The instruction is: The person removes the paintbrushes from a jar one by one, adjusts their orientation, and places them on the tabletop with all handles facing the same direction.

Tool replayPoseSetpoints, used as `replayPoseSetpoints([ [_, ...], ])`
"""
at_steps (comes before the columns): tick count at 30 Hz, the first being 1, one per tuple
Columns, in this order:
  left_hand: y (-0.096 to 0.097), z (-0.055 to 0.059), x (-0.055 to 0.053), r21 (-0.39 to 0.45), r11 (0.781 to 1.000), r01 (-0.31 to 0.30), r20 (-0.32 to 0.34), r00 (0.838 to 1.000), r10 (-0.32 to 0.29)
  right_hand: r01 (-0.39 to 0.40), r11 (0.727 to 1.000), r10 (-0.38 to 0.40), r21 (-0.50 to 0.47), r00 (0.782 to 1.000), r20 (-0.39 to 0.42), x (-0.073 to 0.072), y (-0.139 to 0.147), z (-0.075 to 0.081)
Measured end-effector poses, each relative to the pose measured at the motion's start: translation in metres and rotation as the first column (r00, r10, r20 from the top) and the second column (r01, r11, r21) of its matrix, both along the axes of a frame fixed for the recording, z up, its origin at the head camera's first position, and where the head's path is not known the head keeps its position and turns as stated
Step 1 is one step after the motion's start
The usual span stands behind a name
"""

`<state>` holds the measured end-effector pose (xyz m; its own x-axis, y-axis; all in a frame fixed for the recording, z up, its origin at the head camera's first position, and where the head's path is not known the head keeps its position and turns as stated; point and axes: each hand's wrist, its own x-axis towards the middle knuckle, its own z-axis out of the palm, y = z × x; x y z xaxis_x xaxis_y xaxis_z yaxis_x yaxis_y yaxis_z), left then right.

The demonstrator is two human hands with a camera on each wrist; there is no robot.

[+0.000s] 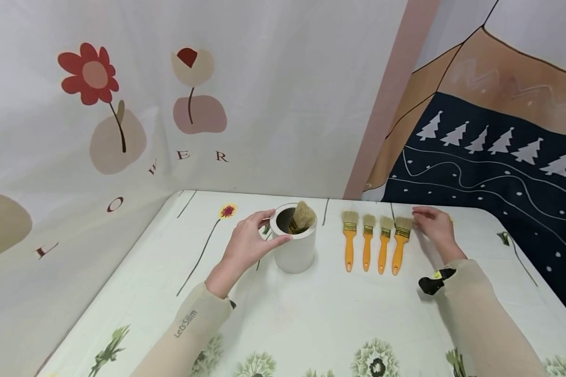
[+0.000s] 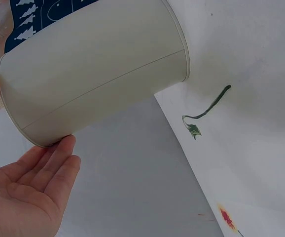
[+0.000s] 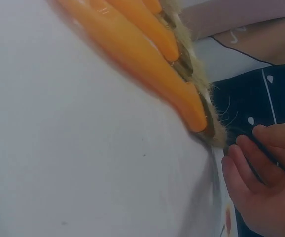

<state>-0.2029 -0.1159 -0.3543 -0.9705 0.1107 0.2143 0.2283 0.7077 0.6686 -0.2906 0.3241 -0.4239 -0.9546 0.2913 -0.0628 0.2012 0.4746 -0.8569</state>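
A white cylindrical container (image 1: pixel 294 256) stands upright on the table, with a paintbrush (image 1: pixel 304 215) inside, its tan bristles up and its handle hidden. My left hand (image 1: pixel 247 242) holds the container's rim from the left, thumb at the front and fingers behind; the left wrist view shows the fingertips against the rim. To the right, several paintbrushes with orange handles lie in a row, bristles away from me. Beside the bristles of the rightmost paintbrush (image 1: pixel 400 245) is my right hand (image 1: pixel 435 226), fingers loosely bent and holding nothing. Whether its fingertips touch those bristles I cannot tell.
A white floral cloth (image 1: pixel 311 319) covers the table. Behind it hang a pale curtain with flowers and letters (image 1: pixel 273 104) and a dark printed panel (image 1: pixel 495 167) at the right. A black strap device (image 1: pixel 434 283) sits at my right wrist.
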Motion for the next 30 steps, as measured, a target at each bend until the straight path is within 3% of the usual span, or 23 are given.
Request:
replayPoseSetpoints([
  [14, -0.001, 0.000, 0.000, 0.001, 1.000, 0.000, -0.003, 1.000, 0.000, -0.013, 0.999, 0.008, -0.047, 0.994, -0.111, 0.005, -0.019, 0.012],
  [18, -0.001, -0.001, 0.000, -0.002, 1.000, -0.002, -0.001, 1.000, 0.002, -0.069, 0.997, 0.065, -0.033, 0.992, -0.112, 0.006, -0.022, 0.010],
  [24, 0.000, -0.001, 0.000, 0.002, 1.000, 0.001, -0.008, 1.000, -0.001, -0.074, 0.990, 0.061, -0.120, 0.992, -0.112, 0.000, -0.022, 0.000],
  [30, 0.000, -0.001, 0.000, 0.002, 1.000, 0.004, -0.011, 1.000, -0.004, -0.099, 0.991, 0.088, -0.096, 0.990, -0.115, 0.005, -0.031, 0.004],
])
